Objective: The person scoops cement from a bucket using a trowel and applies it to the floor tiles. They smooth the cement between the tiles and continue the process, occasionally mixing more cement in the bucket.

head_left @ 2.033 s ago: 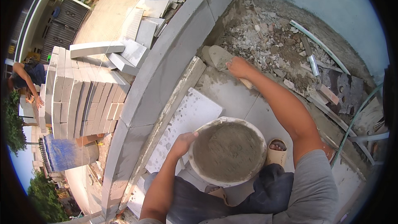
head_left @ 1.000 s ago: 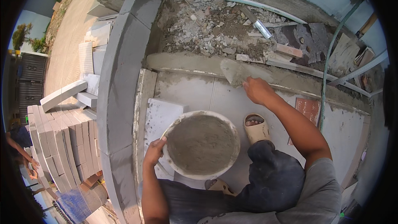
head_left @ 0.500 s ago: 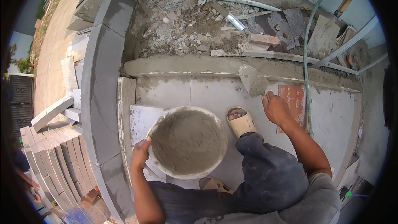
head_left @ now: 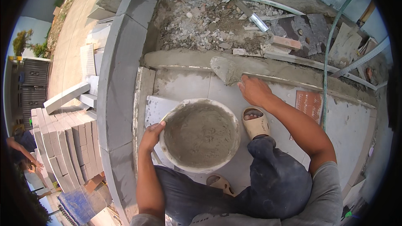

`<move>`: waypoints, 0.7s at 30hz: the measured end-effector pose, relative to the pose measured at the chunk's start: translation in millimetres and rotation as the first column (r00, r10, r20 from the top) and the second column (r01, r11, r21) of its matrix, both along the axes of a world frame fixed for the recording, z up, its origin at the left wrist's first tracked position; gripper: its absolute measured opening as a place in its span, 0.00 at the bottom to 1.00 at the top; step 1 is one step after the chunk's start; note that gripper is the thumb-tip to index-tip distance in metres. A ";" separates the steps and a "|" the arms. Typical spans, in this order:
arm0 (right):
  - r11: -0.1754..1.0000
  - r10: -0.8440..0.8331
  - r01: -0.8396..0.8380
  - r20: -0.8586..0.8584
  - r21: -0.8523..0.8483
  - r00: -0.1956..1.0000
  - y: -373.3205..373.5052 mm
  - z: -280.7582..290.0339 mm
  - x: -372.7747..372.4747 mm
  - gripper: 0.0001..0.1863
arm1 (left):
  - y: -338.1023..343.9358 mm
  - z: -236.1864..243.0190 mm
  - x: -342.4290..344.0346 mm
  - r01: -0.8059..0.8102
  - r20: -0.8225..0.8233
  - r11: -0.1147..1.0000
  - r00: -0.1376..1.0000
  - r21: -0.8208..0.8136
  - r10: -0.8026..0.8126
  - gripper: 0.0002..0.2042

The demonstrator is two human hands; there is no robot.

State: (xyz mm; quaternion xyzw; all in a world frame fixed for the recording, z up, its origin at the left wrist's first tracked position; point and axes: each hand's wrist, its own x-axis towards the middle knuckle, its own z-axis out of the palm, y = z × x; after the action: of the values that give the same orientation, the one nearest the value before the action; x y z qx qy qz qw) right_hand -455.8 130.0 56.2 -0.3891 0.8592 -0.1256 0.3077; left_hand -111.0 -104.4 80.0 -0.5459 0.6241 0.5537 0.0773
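My left hand (head_left: 152, 136) is closed on the left rim of a round bucket (head_left: 237, 142). Wet grey mortar (head_left: 201, 134) fills much of the bucket, its surface rough. In my right hand (head_left: 254, 90) is a trowel (head_left: 226, 69), its handle mostly hidden by the fingers. Mortar coats the trowel's blade, which lies over the front edge of a low mortar-topped ledge (head_left: 180, 58); whether it touches the ledge I cannot tell. The bucket stands on pale floor tiles (head_left: 184, 84), beside my sandalled feet.
Rubble (head_left: 197, 29) lies behind the ledge, with a pale pipe (head_left: 261, 2) and wood scraps. A green hose (head_left: 327, 58) hangs at right near a reddish tile (head_left: 309, 106). A grey block wall (head_left: 121, 71) runs along the left. Stacked pavers (head_left: 67, 146) and another person's arm (head_left: 26, 154) are beyond it.
My right hand has carried the trowel leftward along the ledge, nearer the space above the bucket. My left hand keeps its hold on the rim. The whole view has shifted somewhat.
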 end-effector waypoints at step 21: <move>0.894 -0.439 0.402 -0.199 -0.198 0.876 189.3 2.7 -36.6 0.15 | -27.4 38.2 -57.9 0.013 -0.064 0.935 0.997 -0.353 -0.038 0.23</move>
State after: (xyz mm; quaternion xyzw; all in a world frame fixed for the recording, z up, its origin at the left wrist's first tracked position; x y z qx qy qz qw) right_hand -492.4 319.3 58.9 -0.2269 0.9419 -0.2064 0.1370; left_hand -169.0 -131.8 118.2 -0.5232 0.7225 0.4504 -0.0365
